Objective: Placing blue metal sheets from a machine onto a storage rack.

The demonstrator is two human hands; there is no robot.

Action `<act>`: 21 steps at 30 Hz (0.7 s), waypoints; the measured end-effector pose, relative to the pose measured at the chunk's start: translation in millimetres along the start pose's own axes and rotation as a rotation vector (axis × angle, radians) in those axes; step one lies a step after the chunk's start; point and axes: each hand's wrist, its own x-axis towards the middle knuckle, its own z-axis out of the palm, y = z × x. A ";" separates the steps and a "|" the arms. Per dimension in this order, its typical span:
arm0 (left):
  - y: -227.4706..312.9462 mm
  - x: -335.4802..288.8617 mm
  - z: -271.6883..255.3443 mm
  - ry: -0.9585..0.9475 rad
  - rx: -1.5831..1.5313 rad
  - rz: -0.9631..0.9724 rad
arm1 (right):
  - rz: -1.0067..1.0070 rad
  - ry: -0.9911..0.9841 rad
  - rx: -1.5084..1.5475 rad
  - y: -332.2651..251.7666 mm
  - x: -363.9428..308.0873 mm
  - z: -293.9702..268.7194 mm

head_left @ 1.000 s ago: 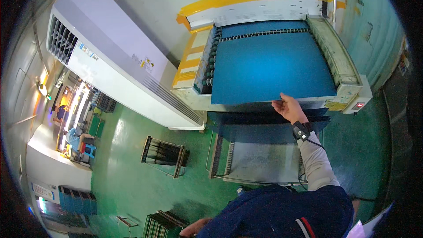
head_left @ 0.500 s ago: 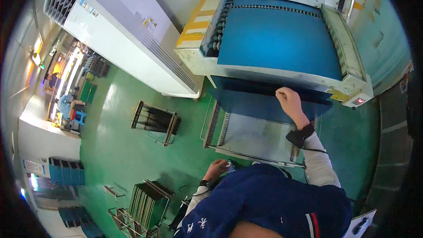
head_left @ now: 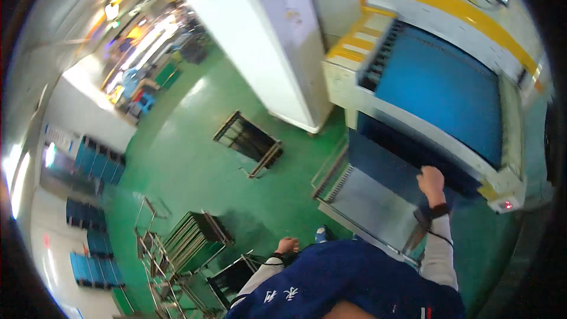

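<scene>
My right hand (head_left: 432, 182) is closed, its fingers curled at the edge of a dark blue panel (head_left: 384, 156); whether they pinch that edge is hidden. The panel stands tilted in a metal slotted rack (head_left: 339, 184) in front of the machine. Behind it shows another dark panel (head_left: 413, 152). Low beside my body, my left hand (head_left: 287, 245) is curled closed, with nothing visible in it. A bright blue panel (head_left: 443, 94) lies flat on the roller bed of the machine (head_left: 413, 121), above the rack.
A tall white cabinet unit (head_left: 260, 35) stands left of the machine. On the green floor are a small rack (head_left: 248, 145) with dark panels and a rack of several upright boards (head_left: 189, 239). Blue panels (head_left: 97, 269) line the left wall. Another person (head_left: 131, 82) sits far off at the left.
My view has swung left, so the machine and rack appear farther right. My right hand stays by the dark panel, and my left hand stays low near my body.
</scene>
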 end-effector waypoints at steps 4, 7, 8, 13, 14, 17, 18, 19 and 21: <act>-2.3 -17.0 18.2 0.038 -0.002 0.044 | -0.031 -0.096 -0.053 10.0 18.4 1.7; 18.1 -31.9 29.3 0.115 0.036 0.040 | -0.036 -0.107 -0.050 25.3 30.0 13.3; 18.2 -31.5 27.4 0.121 -0.008 0.051 | -0.003 -0.123 -0.012 26.5 33.8 13.7; -2.0 -7.8 6.8 0.128 -0.174 0.074 | 0.013 -0.067 -0.004 11.5 38.1 9.5; -11.0 2.7 -2.3 0.092 -0.209 0.075 | 0.015 -0.079 0.002 3.7 37.1 4.8; -7.8 13.7 6.2 0.062 -0.164 0.083 | 0.076 -0.052 -0.027 23.2 30.7 14.0; -3.8 10.6 9.6 0.077 -0.128 0.086 | 0.067 -0.034 -0.057 27.5 31.7 16.6; -5.9 6.4 6.4 0.028 -0.273 0.061 | 0.101 -0.155 -0.029 11.9 33.5 8.3; -10.4 6.8 1.6 -0.099 -0.545 0.014 | 0.120 -0.133 -0.038 -12.1 25.4 -5.5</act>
